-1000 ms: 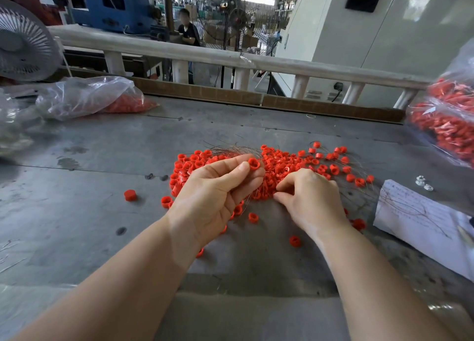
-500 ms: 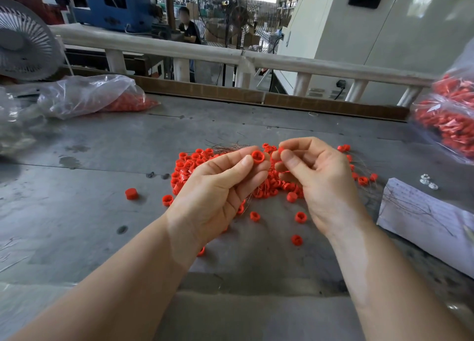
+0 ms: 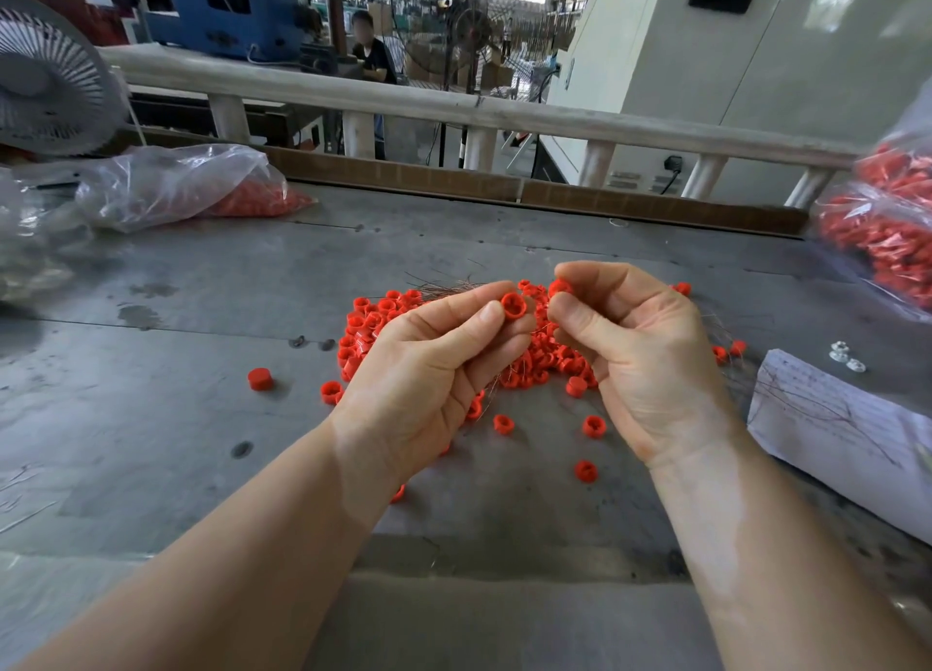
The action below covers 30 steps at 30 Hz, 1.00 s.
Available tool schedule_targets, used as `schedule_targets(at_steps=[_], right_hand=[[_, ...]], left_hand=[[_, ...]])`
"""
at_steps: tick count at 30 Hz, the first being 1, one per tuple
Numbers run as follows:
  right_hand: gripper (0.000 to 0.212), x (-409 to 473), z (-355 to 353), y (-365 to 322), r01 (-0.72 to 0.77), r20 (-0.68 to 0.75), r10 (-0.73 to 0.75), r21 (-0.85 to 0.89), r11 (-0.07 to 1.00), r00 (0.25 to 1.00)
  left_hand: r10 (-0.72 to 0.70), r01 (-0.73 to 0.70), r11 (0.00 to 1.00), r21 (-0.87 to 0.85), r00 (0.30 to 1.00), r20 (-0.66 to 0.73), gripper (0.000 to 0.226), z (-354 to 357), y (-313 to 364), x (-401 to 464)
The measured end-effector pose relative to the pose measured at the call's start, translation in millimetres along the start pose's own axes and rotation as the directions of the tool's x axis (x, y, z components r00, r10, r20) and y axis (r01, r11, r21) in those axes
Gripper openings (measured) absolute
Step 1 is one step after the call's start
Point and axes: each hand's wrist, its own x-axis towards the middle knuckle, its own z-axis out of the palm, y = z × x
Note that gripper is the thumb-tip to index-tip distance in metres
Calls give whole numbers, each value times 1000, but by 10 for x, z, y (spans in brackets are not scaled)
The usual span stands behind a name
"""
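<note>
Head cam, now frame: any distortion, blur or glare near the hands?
Head view: wide-angle bow in the white railing; left hand and right hand sharp, also the red cap in the left and the second cap in the right; right-edge bag of caps smeared; light soft, shadows faint; mild glare on the clear bag.

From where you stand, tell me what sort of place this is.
Most likely a factory floor, at a hand-assembly bench: a heap of identical red caps lies on a grey metal worktable, more fill a clear bag, and a large white machine stands beyond the rail.
</note>
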Motion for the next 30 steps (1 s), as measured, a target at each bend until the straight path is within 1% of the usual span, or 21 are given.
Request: schedule_targets(at_steps=[6, 13, 17, 23, 30], right_hand=[[18, -5, 1, -7, 14, -7, -14, -2, 1000, 1000], [19, 0, 5, -2, -2, 22, 0, 70, 998, 1000], [19, -8, 12, -16, 3, 12, -4, 51, 999, 1000], [17, -24, 23, -35, 19, 7, -19, 5, 1000, 1000], [16, -36, 34, -42, 18, 18, -18, -2, 1000, 1000]], left_hand=[[12, -12, 1000, -8, 1000, -1, 18, -16, -6, 7], [47, -48, 999, -9, 999, -23, 18, -47, -20, 16], [57, -58, 998, -14, 998, -30, 14, -56, -25, 25], [64, -65, 998, -11, 998, -29, 16, -60, -25, 25], [60, -60, 998, -2, 998, -25, 21, -52, -23, 19]])
